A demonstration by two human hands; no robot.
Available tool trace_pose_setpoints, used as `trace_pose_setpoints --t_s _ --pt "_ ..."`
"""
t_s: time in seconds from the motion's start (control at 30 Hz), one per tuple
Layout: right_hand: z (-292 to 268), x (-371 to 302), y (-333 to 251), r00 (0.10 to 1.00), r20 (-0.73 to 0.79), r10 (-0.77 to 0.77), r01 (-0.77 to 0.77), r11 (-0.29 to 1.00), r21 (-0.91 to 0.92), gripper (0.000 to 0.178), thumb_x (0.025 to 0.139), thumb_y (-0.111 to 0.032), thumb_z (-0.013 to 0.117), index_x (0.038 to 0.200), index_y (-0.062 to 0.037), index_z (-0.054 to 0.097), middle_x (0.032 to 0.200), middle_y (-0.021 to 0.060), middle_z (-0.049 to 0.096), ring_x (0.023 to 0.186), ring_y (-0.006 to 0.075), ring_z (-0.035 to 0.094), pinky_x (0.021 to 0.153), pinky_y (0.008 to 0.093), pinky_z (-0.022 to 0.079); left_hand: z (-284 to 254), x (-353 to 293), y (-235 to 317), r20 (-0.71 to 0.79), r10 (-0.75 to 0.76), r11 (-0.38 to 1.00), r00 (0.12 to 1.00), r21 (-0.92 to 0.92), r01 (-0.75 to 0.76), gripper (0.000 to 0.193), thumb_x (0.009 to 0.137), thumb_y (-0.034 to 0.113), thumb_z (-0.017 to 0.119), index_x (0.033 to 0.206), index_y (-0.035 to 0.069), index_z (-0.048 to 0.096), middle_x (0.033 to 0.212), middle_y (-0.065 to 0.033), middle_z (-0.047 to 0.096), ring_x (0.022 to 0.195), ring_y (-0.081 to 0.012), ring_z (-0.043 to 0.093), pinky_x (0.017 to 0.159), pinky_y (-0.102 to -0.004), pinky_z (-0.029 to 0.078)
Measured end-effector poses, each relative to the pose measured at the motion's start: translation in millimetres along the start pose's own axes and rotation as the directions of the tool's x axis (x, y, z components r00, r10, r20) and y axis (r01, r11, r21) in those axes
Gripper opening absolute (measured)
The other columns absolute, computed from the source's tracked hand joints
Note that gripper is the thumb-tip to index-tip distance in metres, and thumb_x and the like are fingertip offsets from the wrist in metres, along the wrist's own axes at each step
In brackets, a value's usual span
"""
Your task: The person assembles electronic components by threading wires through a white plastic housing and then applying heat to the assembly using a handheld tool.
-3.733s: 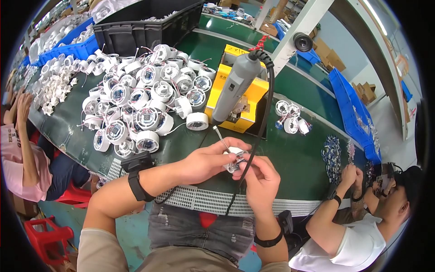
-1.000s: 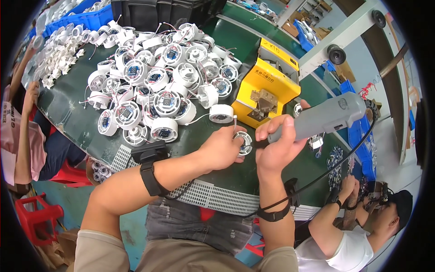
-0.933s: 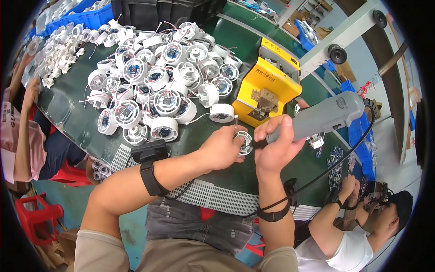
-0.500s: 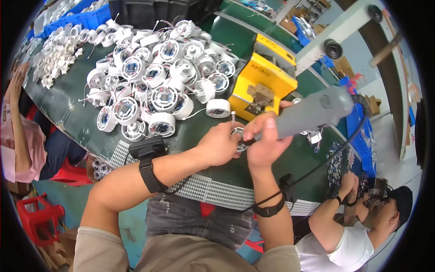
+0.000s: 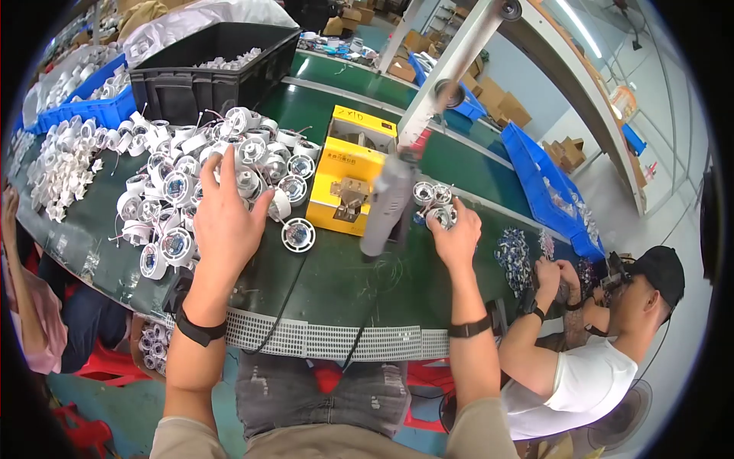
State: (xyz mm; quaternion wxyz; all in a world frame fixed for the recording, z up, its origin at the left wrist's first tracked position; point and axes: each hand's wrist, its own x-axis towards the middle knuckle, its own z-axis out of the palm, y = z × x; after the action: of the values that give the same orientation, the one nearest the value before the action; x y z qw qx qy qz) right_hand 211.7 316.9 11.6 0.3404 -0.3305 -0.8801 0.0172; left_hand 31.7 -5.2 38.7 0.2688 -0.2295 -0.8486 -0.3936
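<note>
Head view: from where I stand, the person's left grip [image 5: 229,222] is over the near side of the large pile of white housings [image 5: 177,186], its fingers spread and nothing seen in it; fingertip contact with a part cannot be told. The right grip [image 5: 456,239] is closed around a white round housing [image 5: 441,219], thumb on one side and fingers on the other, a hold that probably leaves the face clear of the palm. The pile and the small group of housings [image 5: 423,193] stand apart on the green surface [image 5: 405,298], presumably to avoid mixing. The grey power tool [image 5: 388,203], blurred, appears to hang upright beside the yellow box [image 5: 325,183], likely to remain reachable from either side. Position: the held housing sits between right thumb and fingers, just beside the small group; a loose housing [image 5: 298,235] lies flat between the left grip and the yellow box, touching neither
</note>
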Motion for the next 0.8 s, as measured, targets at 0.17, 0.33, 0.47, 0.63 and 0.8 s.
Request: trace_pose_setpoints --t_s 0.17,0.33,0.47,0.63,0.8 --pt "10 -4 13 0.986 0.127 -0.108 0.135 0.964 -0.228 0.057 0.071 -0.025 0.076 0.122 -0.0053 0.058 0.118 0.0165 0.059 0.119 0.0363 0.045 0.102 0.0457 0.035 0 -1 -3 -0.013 0.056 0.997 0.998 0.048 -0.056 0.061 0.076 0.021 0.076 0.129 0.004 0.049 0.125 -0.021 0.052 0.082 -0.0366 0.064 0.067 -0.0415 0.052" --pt "-32 -41 -45 0.976 0.084 -0.199 0.146 0.896 0.42 0.062 0.062 -0.011 0.081 0.119 -0.0055 0.059 0.113 0.0148 0.057 0.107 0.0341 0.056 0.092 0.0421 0.046 -4 -9 17 0.656 0.107 0.869 0.747 -0.426 0.25 0.026 0.085 0.025 0.066 0.086 -0.001 0.069 0.076 -0.0144 0.066 0.066 -0.0217 0.063 0.064 -0.0332 0.049" --pt "-58 -86 -94 0.849 0.153 -0.506 0.329 0.732 0.597 0.065 0.062 -0.009 0.083 0.121 -0.0014 0.058 0.114 0.0132 0.056 0.099 0.0238 0.062 0.076 0.0305 0.056 29 -50 36 0.873 0.421 0.45 0.246 -0.436 0.779 0.05 0.101 0.042 0.043 0.131 0.003 0.048 0.111 -0.009 0.06 0.092 -0.0164 0.061 0.074 -0.0298 0.055" --pt "-47 -101 -98 0.925 0.345 -0.161 -0.282 0.319 0.905 0.057 0.074 -0.01 0.077 0.124 0.0047 0.056 0.123 0.0155 0.053 0.095 0.0198 0.061 0.084 0.0291 0.051 30 -50 41 0.848 0.495 0.293 0.189 -0.368 0.882 0.042 0.102 0.033 0.042 0.133 0.004 0.047 0.109 -0.0064 0.06 0.091 -0.0131 0.059 0.08 -0.0292 0.051" --pt "-39 -107 -82 0.767 0.618 -0.17 -0.547 0.329 0.77 0.028 0.093 -0.007 0.058 0.118 0.0051 0.058 0.096 0.0066 0.066 0.086 0.0112 0.06 0.081 0.0251 0.048 29 -49 42 0.83 0.493 0.283 0.261 -0.437 0.854 0.034 0.098 0.012 0.048 0.131 0.005 0.048 0.11 -0.0036 0.06 0.1 -0.01 0.055 0.088 -0.027 0.044"
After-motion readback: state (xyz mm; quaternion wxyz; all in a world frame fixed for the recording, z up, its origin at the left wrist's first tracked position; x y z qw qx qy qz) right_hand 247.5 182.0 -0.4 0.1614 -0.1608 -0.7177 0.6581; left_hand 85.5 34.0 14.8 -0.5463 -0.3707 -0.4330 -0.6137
